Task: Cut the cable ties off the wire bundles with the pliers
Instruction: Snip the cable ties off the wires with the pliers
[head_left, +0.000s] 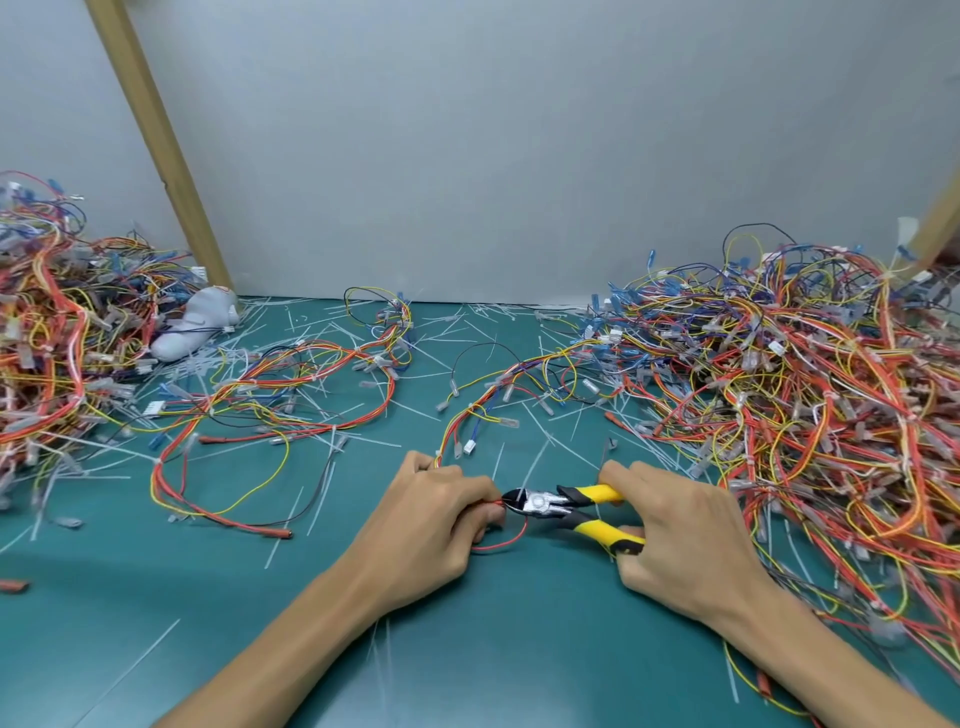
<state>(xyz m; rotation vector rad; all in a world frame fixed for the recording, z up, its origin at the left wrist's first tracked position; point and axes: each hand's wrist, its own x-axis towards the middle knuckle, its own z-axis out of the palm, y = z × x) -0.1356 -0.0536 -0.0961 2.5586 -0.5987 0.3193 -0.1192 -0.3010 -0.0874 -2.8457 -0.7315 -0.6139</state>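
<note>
From the head view, the cable tie itself is hard to make out: at the tip of the pliers (563, 506) the cutting point is very small and partly covered by the fingers of the left hand (434, 514), so I cannot tell if a tie sits between the blades. The big pile of wires on the right (810, 395) is cut off by the frame edge, and the pile on the left (62, 322) also runs out of the picture. A white soft object (195, 322) lies half behind the left pile and its shape is not clear.

The left hand rests on the green mat (260, 597), palm down, fingers curled and pinching a wire bundle (498, 410) at its near end; a red wire (506, 540) loops out below the thumb. The bundle goes from this hand up and to the right, toward the right pile.

The right hand (675, 530) is closed around the yellow handles of the pliers (the handles stand a little apart), and the metal head points left, touching the wires just beside the left fingertips. Both forearms come in from the bottom edge.

Many cut white ties (363, 441) lie scattered on the mat, and a loose harness (270, 395) lies between the left pile and the hands
</note>
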